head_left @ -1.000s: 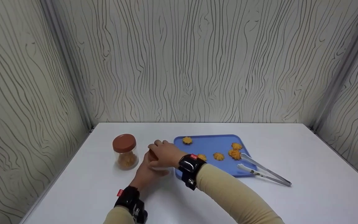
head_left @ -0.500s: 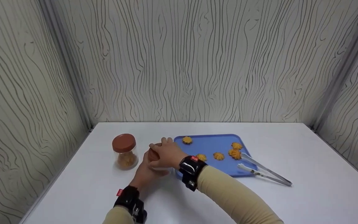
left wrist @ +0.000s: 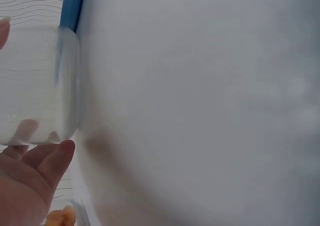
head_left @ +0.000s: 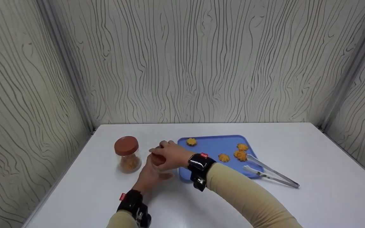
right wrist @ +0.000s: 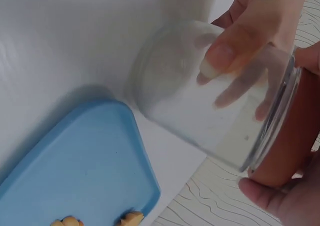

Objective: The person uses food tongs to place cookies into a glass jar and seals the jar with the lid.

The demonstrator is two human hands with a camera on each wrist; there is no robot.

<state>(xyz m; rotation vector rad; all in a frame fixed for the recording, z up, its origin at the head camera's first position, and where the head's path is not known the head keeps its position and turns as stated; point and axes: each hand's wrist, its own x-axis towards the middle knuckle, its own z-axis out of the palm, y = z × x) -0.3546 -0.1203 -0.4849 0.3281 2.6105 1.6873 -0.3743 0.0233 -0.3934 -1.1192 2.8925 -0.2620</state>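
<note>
My left hand (head_left: 147, 177) grips a clear plastic jar (right wrist: 172, 110) around its side, with the thumb in front and several fingers showing through the wall. The jar looks empty inside. From above, my right hand (head_left: 173, 155) holds the reddish-brown lid (right wrist: 295, 131), fingers and thumb spread around its rim. That lid sits on the jar's mouth. In the left wrist view, the jar's base (left wrist: 67, 85) is close over the white table, and the left fingertips touch its lower side.
Left of the hands stands a second lidded jar (head_left: 128, 155) with cookies inside. A blue tray (head_left: 208, 147) to the right carries several cookies, including one (head_left: 223, 158) near its middle. Metal tongs (head_left: 277, 175) lie across the tray's right edge onto the table (head_left: 322, 158).
My right hand has turned slightly on the lid, and its wrist has shifted a little right, covering a cookie that showed before. My left hand stays around the jar.
</note>
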